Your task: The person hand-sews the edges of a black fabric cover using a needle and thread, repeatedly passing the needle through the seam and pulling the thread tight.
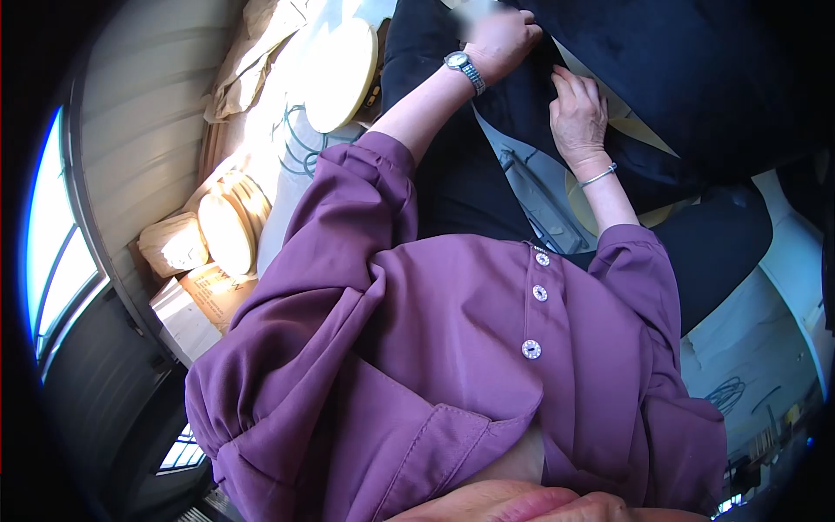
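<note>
Bending over the dark material, the left grip has curled fingers; blur hides part of it, so whether it holds anything cannot be told. The right grip lies on the near edge of the dark material, fingers together and slightly bent; whether it pinches the edge cannot be told. The dark material spreads forward of the purple shirt, at upper right. Containers: one cardboard box, contents hidden, near a wrapped bundle and round pale pieces. Room: a larger pale disc beside green cord, light-coloured floor, ribbed wall, bright window.
</note>
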Tool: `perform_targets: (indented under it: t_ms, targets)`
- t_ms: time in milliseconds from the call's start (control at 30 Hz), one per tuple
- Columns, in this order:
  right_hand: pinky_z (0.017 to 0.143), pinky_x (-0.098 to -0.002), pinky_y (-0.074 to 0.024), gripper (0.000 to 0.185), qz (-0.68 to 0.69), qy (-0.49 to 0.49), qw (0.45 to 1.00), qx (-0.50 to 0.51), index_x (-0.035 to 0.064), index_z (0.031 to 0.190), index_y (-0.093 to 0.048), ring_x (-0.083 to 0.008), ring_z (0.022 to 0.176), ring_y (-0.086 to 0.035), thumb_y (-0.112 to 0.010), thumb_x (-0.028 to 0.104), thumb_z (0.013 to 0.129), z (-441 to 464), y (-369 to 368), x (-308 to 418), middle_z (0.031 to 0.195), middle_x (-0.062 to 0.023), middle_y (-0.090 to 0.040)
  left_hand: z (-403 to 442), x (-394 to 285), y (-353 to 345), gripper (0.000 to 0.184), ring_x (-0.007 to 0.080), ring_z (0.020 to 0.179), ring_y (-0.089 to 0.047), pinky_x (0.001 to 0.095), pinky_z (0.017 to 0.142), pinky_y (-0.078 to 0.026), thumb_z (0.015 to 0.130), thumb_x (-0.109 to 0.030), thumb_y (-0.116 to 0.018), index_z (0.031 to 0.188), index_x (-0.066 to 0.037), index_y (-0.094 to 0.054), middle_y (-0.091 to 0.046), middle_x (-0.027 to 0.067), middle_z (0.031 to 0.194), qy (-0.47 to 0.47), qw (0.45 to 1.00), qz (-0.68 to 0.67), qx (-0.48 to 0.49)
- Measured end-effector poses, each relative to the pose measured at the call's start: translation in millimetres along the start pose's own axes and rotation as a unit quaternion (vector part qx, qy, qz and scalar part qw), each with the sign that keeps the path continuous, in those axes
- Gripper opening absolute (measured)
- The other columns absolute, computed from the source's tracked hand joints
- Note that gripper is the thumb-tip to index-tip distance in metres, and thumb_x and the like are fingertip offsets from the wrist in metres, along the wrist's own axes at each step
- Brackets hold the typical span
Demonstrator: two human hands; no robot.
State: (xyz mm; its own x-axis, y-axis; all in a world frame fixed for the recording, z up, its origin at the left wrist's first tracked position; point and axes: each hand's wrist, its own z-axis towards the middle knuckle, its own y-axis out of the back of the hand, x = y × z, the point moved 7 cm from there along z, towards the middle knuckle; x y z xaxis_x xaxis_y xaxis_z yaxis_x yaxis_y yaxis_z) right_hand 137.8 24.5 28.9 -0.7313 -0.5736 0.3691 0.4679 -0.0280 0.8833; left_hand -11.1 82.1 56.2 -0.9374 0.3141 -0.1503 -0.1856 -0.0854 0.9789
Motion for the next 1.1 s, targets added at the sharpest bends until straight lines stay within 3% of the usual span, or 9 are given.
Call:
perform_targets:
  t_ms: [233, 333, 467, 633, 767, 867, 967, 1067, 1100]
  targets:
    - [0.097, -0.0445, -0.0462, 0.034, -0.014, -0.009, 1.000, 0.008, 0.0098, 0.120, -0.069, -0.0226, 0.117, -0.057, -0.063, 0.014, 0.086, 2.3, -2.6, -0.6, 0.132, 0.0012, -0.065, -0.2, -23.9, -7.0, 0.017, 0.0235, 0.100, -0.068, 0.0383, 0.083, -0.054, 0.088, -0.016, -0.062, 0.099, -0.014, -0.075, -0.068, 0.0034, 0.101, 0.001, 0.998, 0.037, 0.041]
    - [0.097, -0.0454, -0.0461, 0.034, -0.019, -0.011, 1.000, 0.007, 0.0094, 0.119, -0.069, -0.0236, 0.118, -0.056, -0.063, 0.014, 0.086, 1.9, 0.2, -0.1, 0.129, 0.0001, -0.065, -7.1, -34.6, 3.9, 0.017, 0.0229, 0.101, -0.065, 0.0372, 0.080, -0.057, 0.090, -0.018, -0.063, 0.102, -0.016, -0.075, -0.065, 0.0030, 0.100, -0.031, 0.997, 0.071, 0.010]
    - [0.096, -0.0478, -0.0463, 0.034, -0.012, -0.012, 1.000, -0.019, 0.0075, 0.118, -0.069, -0.0266, 0.118, -0.056, -0.064, 0.016, 0.086, -0.8, -3.1, -0.9, 0.124, -0.0047, -0.065, -13.5, -60.6, 6.0, 0.021, 0.0212, 0.107, -0.061, 0.0356, 0.088, -0.051, 0.088, -0.018, -0.065, 0.106, -0.015, -0.074, -0.065, 0.0005, 0.104, -0.083, 0.994, 0.071, 0.021]
    - [0.094, -0.0497, -0.0464, 0.031, 0.004, -0.042, 0.999, 0.012, 0.0050, 0.113, -0.069, -0.0306, 0.115, -0.057, -0.066, 0.017, 0.084, -5.0, -7.9, -7.1, 0.118, -0.0094, -0.065, 8.1, -63.5, -21.6, 0.014, 0.0292, 0.090, -0.074, 0.0419, 0.074, -0.062, 0.083, -0.018, -0.067, 0.087, -0.009, -0.077, -0.075, 0.0113, 0.089, -0.100, 0.985, 0.090, 0.106]
    - [0.093, -0.0506, -0.0463, 0.028, 0.019, -0.037, 0.999, -0.007, 0.0048, 0.107, -0.069, -0.0320, 0.113, -0.057, -0.066, 0.016, 0.083, -6.9, -9.6, -8.6, 0.114, -0.0098, -0.064, 17.8, -66.6, -24.7, 0.014, 0.0357, 0.087, -0.076, 0.0442, 0.076, -0.062, 0.083, -0.014, -0.065, 0.085, -0.007, -0.077, -0.076, 0.0161, 0.088, -0.085, 0.983, 0.024, 0.160]
    - [0.093, -0.0511, -0.0462, 0.025, 0.031, -0.038, 0.999, -0.016, 0.0050, 0.105, -0.069, -0.0323, 0.112, -0.057, -0.066, 0.017, 0.083, -10.5, -8.2, -7.2, 0.113, -0.0101, -0.064, 19.5, -63.2, -36.6, 0.016, 0.0340, 0.090, -0.076, 0.0444, 0.076, -0.062, 0.085, -0.017, -0.066, 0.093, -0.011, -0.078, -0.077, 0.0131, 0.093, -0.099, 0.980, 0.035, 0.172]
    - [0.093, -0.0513, -0.0461, 0.022, 0.024, -0.044, 0.999, -0.012, 0.0058, 0.103, -0.069, -0.0322, 0.112, -0.057, -0.066, 0.017, 0.085, -9.5, -10.2, -8.7, 0.112, -0.0100, -0.064, 11.9, -64.7, -19.1, 0.022, 0.0327, 0.088, -0.075, 0.0440, 0.071, -0.061, 0.087, -0.019, -0.066, 0.107, -0.015, -0.074, -0.075, 0.0094, 0.092, -0.093, 0.986, 0.023, 0.135]
    - [0.094, -0.0513, -0.0464, 0.020, 0.013, -0.082, 0.996, 0.042, 0.0072, 0.104, -0.067, -0.0316, 0.112, -0.057, -0.064, 0.018, 0.088, -3.9, -15.6, -8.2, 0.112, -0.0087, -0.064, -11.7, -78.5, 2.8, 0.023, 0.0303, 0.076, -0.072, 0.0398, 0.064, -0.059, 0.089, -0.018, -0.066, 0.111, -0.016, -0.067, -0.070, 0.0083, 0.084, -0.181, 0.977, -0.009, -0.114]
    - [0.095, -0.0512, -0.0465, 0.019, 0.005, -0.099, 0.991, 0.084, 0.0077, 0.104, -0.067, -0.0310, 0.113, -0.057, -0.064, 0.018, 0.088, 2.1, -10.4, -4.8, 0.112, -0.0079, -0.065, -18.7, -83.8, 16.9, 0.021, 0.0313, 0.077, -0.069, 0.0400, 0.065, -0.056, 0.090, -0.015, -0.065, 0.111, -0.014, -0.060, -0.067, 0.0091, 0.085, -0.157, 0.975, -0.049, -0.150]
